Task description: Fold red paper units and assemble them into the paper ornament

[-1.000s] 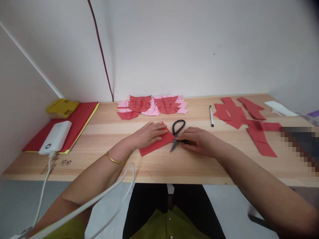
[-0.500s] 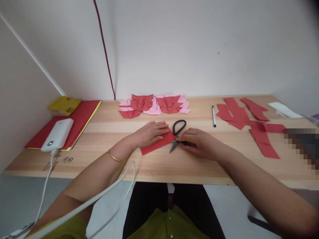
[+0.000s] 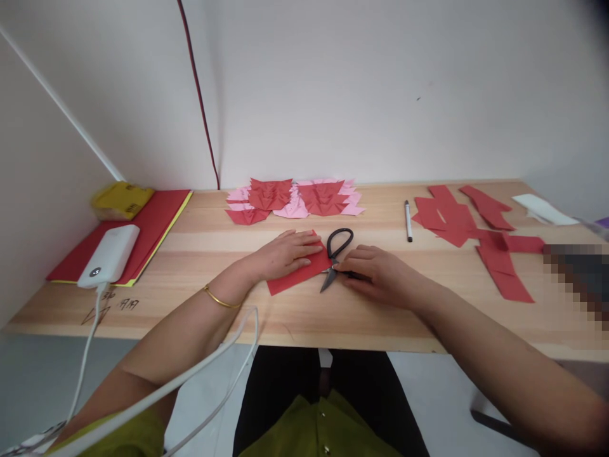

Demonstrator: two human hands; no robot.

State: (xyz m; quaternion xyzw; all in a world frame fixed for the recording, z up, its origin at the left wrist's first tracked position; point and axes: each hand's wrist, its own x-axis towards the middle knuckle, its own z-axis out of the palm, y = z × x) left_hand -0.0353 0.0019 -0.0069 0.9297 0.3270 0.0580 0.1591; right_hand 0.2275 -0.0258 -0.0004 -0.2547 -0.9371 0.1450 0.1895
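My left hand (image 3: 288, 254) lies flat with fingers stretched out over a piece of red paper (image 3: 299, 275), pressing it against the wooden table. Black-handled scissors (image 3: 340, 241) are at the paper's right edge, blades apart. My right hand (image 3: 373, 271) has its fingers closed around one scissor handle, while the other loop stands free above. One blade points down and left in front of the paper; the other seems to lie partly under its edge.
Folded red and pink paper pieces (image 3: 297, 198) sit by the wall. A marker (image 3: 408, 221) and red paper scraps (image 3: 457, 222) lie to the right, beside white paper (image 3: 542, 209). On the left, a white power bank (image 3: 109, 254) with a cable rests on red sheets (image 3: 164, 219), near a yellow packet (image 3: 122, 200).
My right hand and the scissors have shifted slightly left, bringing the blades closer in against the red paper's edge. My left hand has stayed on the paper.
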